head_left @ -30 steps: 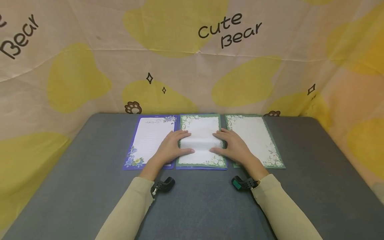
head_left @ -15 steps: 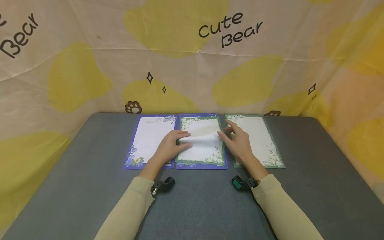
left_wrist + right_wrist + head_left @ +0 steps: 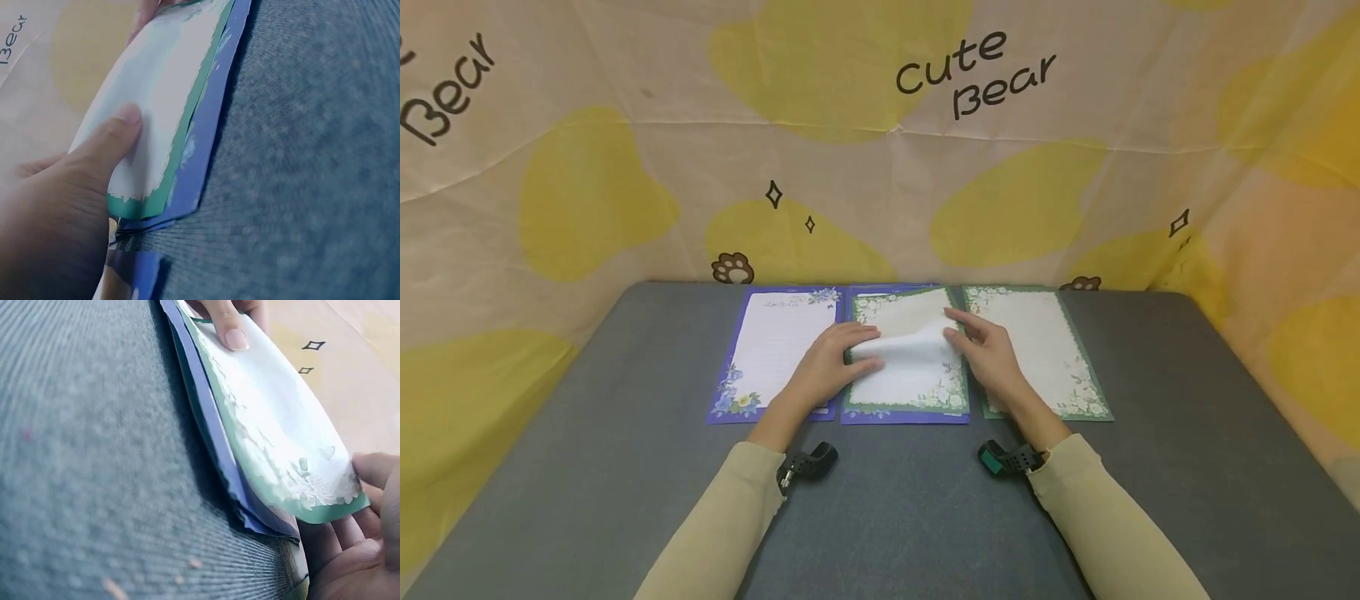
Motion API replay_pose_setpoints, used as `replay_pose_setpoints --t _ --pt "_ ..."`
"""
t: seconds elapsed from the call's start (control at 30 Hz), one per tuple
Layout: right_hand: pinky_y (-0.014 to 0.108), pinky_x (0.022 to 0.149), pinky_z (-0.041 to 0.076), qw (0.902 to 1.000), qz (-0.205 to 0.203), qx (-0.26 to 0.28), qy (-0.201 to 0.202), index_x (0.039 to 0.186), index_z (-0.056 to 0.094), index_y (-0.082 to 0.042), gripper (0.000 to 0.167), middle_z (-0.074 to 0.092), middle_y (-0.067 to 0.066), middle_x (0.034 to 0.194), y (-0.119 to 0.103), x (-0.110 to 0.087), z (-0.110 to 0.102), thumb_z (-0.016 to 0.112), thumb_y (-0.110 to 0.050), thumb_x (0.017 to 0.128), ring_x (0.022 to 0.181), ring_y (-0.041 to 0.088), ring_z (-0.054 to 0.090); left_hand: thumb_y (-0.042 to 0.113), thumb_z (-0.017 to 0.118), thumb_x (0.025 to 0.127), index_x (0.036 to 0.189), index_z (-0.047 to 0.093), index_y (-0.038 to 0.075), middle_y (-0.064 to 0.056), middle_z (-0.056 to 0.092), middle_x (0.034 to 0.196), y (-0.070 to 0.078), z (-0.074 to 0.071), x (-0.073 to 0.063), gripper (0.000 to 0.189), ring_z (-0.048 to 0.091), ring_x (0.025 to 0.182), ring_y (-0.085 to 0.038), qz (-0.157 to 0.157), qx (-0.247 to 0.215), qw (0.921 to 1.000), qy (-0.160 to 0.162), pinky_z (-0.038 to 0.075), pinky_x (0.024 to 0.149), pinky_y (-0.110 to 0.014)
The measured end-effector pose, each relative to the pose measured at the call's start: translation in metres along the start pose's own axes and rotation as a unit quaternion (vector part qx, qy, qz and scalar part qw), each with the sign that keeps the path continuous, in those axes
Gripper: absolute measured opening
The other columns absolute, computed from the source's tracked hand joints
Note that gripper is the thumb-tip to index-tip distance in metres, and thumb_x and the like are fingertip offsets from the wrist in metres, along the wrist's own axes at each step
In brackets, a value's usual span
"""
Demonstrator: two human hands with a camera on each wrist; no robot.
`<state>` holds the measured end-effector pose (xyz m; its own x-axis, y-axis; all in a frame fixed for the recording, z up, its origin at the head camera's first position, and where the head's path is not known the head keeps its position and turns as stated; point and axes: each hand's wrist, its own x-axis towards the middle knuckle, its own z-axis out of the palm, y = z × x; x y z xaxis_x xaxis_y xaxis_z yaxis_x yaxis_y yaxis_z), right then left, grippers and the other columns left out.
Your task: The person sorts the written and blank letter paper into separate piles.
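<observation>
A green-bordered sheet of floral stationery paper [image 3: 906, 379] lies bowed over purple-bordered sheets [image 3: 951, 416] in the middle of the table. My left hand [image 3: 829, 362] holds its left side, thumb [image 3: 122, 125] on the white face. At the right side, my right hand [image 3: 996, 357] pinches the edge; in the right wrist view its thumb [image 3: 369, 465] is at the top and the fingers are below the paper. A raised fold runs across the sheet between both hands. The purple paper's margin shows below and above it.
On the left lies a purple-bordered lined sheet [image 3: 778, 350] with blue flowers, partly under the left hand. Another green-bordered sheet [image 3: 1033, 346] lies on the right. The grey table [image 3: 895, 508] meets a patterned cloth [image 3: 850, 167] behind.
The green-bordered sheet has shifted slightly towards me, then its top right corner has risen and tilted. My right hand has let go, moved up and taken its right edge again.
</observation>
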<state>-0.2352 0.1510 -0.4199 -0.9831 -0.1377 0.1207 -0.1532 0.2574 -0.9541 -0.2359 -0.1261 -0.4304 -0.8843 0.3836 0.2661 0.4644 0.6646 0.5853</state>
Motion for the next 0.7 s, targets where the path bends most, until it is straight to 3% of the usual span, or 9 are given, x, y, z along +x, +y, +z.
replay_pose_setpoints --t 0.1,0.2,0.3,0.37,0.5,0.7 --pt "0.048 0.126 0.026 1.0000 -0.001 -0.002 -0.003 0.145 0.055 -0.012 0.047 0.049 0.007 0.156 0.001 0.000 0.000 0.063 -0.026 0.101 0.154 0.029 0.032 0.038 0.079 0.087 0.139 0.063 0.016 -0.006 0.058 0.149 0.001 -0.001 -0.001 0.059 0.047 0.143 -0.032 -0.003 0.001 1.0000 -0.007 0.034 0.121 -0.053" --pt "0.044 0.123 0.033 0.9999 -0.007 -0.008 -0.002 0.146 0.055 -0.012 0.047 0.049 0.007 0.157 -0.001 0.001 -0.001 0.063 -0.025 0.101 0.153 0.027 0.033 0.043 0.080 0.085 0.143 0.059 0.015 -0.007 0.049 0.157 0.001 -0.002 -0.001 0.067 0.042 0.147 -0.033 -0.005 0.014 0.9999 -0.009 0.029 0.124 -0.055" --pt "0.029 0.110 0.048 0.9999 -0.005 -0.009 0.002 0.146 0.055 -0.014 0.048 0.049 0.006 0.157 -0.003 0.000 -0.001 0.064 -0.026 0.101 0.149 0.025 0.040 0.048 0.075 0.089 0.147 0.054 0.015 -0.010 0.041 0.161 0.001 -0.003 0.000 0.070 0.039 0.148 -0.036 -0.018 0.024 0.9995 0.006 0.025 0.125 -0.057" --pt "0.017 0.098 0.051 1.0000 -0.003 -0.004 0.005 0.146 0.055 -0.015 0.048 0.049 0.005 0.156 -0.006 0.000 -0.002 0.064 -0.025 0.100 0.147 0.024 0.043 0.049 0.069 0.093 0.149 0.052 0.017 -0.011 0.041 0.161 0.001 -0.003 0.000 0.066 0.038 0.149 -0.037 -0.040 0.020 0.9988 0.022 0.025 0.125 -0.057" --pt "0.010 0.083 0.052 0.9997 0.004 0.022 0.010 0.146 0.055 -0.014 0.049 0.050 0.006 0.156 -0.009 0.000 -0.002 0.065 -0.024 0.100 0.137 0.026 0.052 0.049 0.059 0.099 0.145 0.057 0.019 -0.012 0.052 0.152 0.002 -0.004 -0.001 0.055 0.044 0.142 -0.037 -0.088 0.001 0.9944 0.059 0.034 0.119 -0.056" --pt "0.011 0.088 0.053 0.9984 0.003 0.054 0.013 0.147 0.054 -0.014 0.048 0.047 0.003 0.158 -0.013 -0.002 -0.004 0.065 -0.020 0.100 0.145 0.021 0.045 0.049 0.056 0.101 0.143 0.059 0.019 -0.010 0.070 0.120 0.004 -0.005 -0.001 0.052 0.061 0.114 -0.031 -0.116 -0.037 0.9885 0.089 0.049 0.100 -0.050"
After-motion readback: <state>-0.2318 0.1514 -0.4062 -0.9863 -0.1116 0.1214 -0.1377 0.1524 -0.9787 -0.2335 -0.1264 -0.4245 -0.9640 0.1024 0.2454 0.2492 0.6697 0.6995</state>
